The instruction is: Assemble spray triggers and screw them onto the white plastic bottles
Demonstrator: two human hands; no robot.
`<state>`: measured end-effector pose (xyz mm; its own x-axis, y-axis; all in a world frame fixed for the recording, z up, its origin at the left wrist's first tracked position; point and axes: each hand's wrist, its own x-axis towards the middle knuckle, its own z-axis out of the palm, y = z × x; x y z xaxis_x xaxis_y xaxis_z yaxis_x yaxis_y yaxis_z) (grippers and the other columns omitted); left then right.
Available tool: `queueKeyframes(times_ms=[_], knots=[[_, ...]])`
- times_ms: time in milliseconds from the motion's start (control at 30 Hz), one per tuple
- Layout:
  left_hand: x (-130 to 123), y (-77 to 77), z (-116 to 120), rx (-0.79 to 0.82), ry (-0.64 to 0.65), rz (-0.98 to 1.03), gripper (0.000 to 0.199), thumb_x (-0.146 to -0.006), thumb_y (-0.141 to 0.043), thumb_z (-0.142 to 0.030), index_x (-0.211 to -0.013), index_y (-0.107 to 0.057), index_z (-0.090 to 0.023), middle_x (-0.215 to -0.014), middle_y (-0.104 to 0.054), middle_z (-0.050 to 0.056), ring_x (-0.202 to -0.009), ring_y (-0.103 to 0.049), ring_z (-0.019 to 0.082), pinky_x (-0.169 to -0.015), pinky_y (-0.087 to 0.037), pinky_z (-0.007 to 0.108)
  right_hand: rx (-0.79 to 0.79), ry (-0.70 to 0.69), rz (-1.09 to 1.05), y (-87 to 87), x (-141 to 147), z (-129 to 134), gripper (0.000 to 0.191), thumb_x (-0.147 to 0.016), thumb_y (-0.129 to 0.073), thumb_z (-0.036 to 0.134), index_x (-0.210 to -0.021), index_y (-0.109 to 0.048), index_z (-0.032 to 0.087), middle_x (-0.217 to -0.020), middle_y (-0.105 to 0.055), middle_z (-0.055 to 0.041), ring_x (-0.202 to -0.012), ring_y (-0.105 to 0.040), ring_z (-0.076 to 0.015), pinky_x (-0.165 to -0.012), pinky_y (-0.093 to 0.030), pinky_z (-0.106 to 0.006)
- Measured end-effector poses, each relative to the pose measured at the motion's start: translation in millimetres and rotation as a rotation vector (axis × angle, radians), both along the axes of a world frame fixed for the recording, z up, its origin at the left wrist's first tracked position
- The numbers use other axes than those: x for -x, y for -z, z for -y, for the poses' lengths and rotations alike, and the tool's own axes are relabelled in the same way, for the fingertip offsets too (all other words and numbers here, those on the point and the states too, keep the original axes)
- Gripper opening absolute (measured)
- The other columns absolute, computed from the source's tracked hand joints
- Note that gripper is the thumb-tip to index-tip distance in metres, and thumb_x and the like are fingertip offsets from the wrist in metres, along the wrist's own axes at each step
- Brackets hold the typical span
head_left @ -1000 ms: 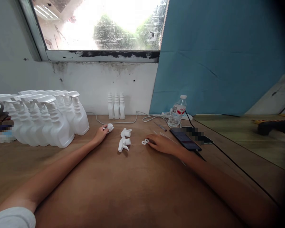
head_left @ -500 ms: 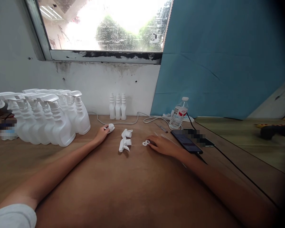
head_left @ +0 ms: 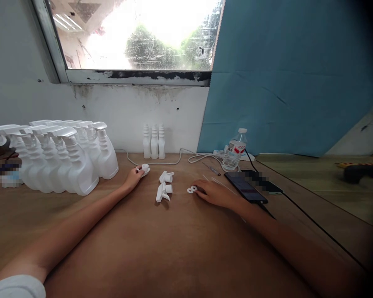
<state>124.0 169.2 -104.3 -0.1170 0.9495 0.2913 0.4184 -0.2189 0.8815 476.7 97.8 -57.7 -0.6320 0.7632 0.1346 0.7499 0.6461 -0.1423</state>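
On the left, my left hand (head_left: pixel 133 179) is closed around a white trigger spray head (head_left: pixel 145 169), its round collar facing up. My right hand (head_left: pixel 216 192) rests on the table, with thumb and forefinger pinched at the edge of one white ring washer (head_left: pixel 194 188). A second ring washer (head_left: pixel 190 191) lies flat beside it, touching or almost touching. Between the hands lie two more white trigger spray heads, one farther back (head_left: pixel 165 177) and one nearer (head_left: pixel 163 192). Some thin clear tubes (head_left: pixel 224 185) lie partly beneath my right hand and forearm.
Many white bottles (head_left: pixel 83 169) with spray heads stand at the left. Three headless bottles (head_left: pixel 154 142) stand by the wall. At right are a water bottle (head_left: pixel 234 151), a phone (head_left: pixel 245 187), another dark device (head_left: pixel 264 182), cables and a small screwdriver-like tool (head_left: pixel 214 170).
The whole view has tilted slightly, setting the table things a little lower. The spray head in my left hand has turned slightly; my right hand stays at the washers.
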Motion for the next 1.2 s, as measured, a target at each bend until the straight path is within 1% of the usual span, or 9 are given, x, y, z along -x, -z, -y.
queueKeyframes(times_ms=[67, 167, 233, 500, 700, 900, 1067, 1200], knots=[[-0.7, -0.7, 0.4, -0.003, -0.01, 0.004, 0.042, -0.072, -0.057, -0.035, -0.107, -0.068, -0.013, -0.095, -0.071, 0.008, -0.089, -0.063, 0.026, -0.09, -0.045, 0.038, -0.004, 0.0, 0.003, 0.8, -0.7, -0.7, 0.028, -0.093, -0.041, 0.029, -0.115, -0.058, 0.021, -0.107, -0.065, -0.0082, -0.092, -0.062, -0.0218, -0.078, -0.044, -0.031], [-1.3, -1.8, 0.9, -0.016, -0.014, 0.018, 0.045, -0.072, -0.059, -0.035, -0.111, -0.065, -0.013, -0.104, -0.069, 0.01, -0.095, -0.062, 0.027, -0.092, -0.043, 0.038, -0.011, 0.002, 0.006, 2.0, -1.0, -1.7, 0.027, -0.093, -0.041, 0.029, -0.113, -0.058, 0.021, -0.107, -0.065, -0.0078, -0.093, -0.061, -0.0221, -0.078, -0.044, -0.031], [-1.3, -2.0, 1.0, -0.015, -0.013, 0.023, 0.047, -0.072, -0.059, -0.037, -0.112, -0.064, -0.013, -0.108, -0.068, 0.011, -0.096, -0.061, 0.027, -0.093, -0.043, 0.038, -0.013, 0.005, 0.008, 2.4, -0.9, -2.1, 0.026, -0.093, -0.041, 0.029, -0.112, -0.058, 0.021, -0.107, -0.065, -0.0078, -0.094, -0.061, -0.0222, -0.078, -0.044, -0.031], [-2.0, -3.2, 2.5, -0.009, -0.01, 0.023, 0.047, -0.072, -0.058, -0.038, -0.112, -0.063, -0.014, -0.106, -0.068, 0.01, -0.093, -0.061, 0.025, -0.093, -0.043, 0.038, -0.01, 0.008, 0.017, 3.0, -0.3, -1.9, 0.027, -0.093, -0.04, 0.029, -0.112, -0.058, 0.02, -0.108, -0.065, -0.0086, -0.094, -0.061, -0.0223, -0.079, -0.044, -0.031], [-3.0, -4.9, 5.0, -0.009, -0.012, 0.025, 0.046, -0.073, -0.059, -0.038, -0.111, -0.063, -0.013, -0.108, -0.068, 0.01, -0.095, -0.062, 0.025, -0.092, -0.043, 0.037, -0.012, 0.009, 0.018, 1.1, 0.2, -0.9, 0.027, -0.094, -0.04, 0.03, -0.112, -0.058, 0.02, -0.108, -0.065, -0.009, -0.094, -0.061, -0.0226, -0.079, -0.044, -0.032], [-2.0, -4.5, 3.6, 0.005, -0.034, 0.014, 0.045, -0.074, -0.059, -0.037, -0.111, -0.063, -0.012, -0.107, -0.068, 0.011, -0.094, -0.062, 0.026, -0.092, -0.043, 0.038, -0.012, 0.004, 0.011, 1.2, -0.3, -0.8, 0.027, -0.093, -0.041, 0.029, -0.112, -0.058, 0.02, -0.106, -0.065, -0.0092, -0.092, -0.061, -0.0225, -0.077, -0.044, -0.032], [-2.8, -6.2, 4.5, -0.004, -0.032, 0.007, 0.042, -0.074, -0.058, -0.037, -0.108, -0.064, -0.013, -0.104, -0.068, 0.01, -0.094, -0.061, 0.026, -0.094, -0.042, 0.039, -0.008, 0.002, 0.002, 1.8, -0.3, -0.8, 0.028, -0.094, -0.041, 0.03, -0.114, -0.058, 0.02, -0.107, -0.065, -0.0093, -0.093, -0.062, -0.0221, -0.079, -0.044, -0.031], [-3.1, -7.2, 5.3, -0.005, -0.035, 0.009, 0.042, -0.073, -0.058, -0.036, -0.108, -0.064, -0.013, -0.107, -0.067, 0.011, -0.096, -0.061, 0.027, -0.094, -0.042, 0.039, -0.008, 0.002, -0.002, 1.4, 0.2, -0.4, 0.028, -0.094, -0.041, 0.029, -0.115, -0.058, 0.02, -0.107, -0.065, -0.0091, -0.092, -0.062, -0.0217, -0.08, -0.044, -0.032]])
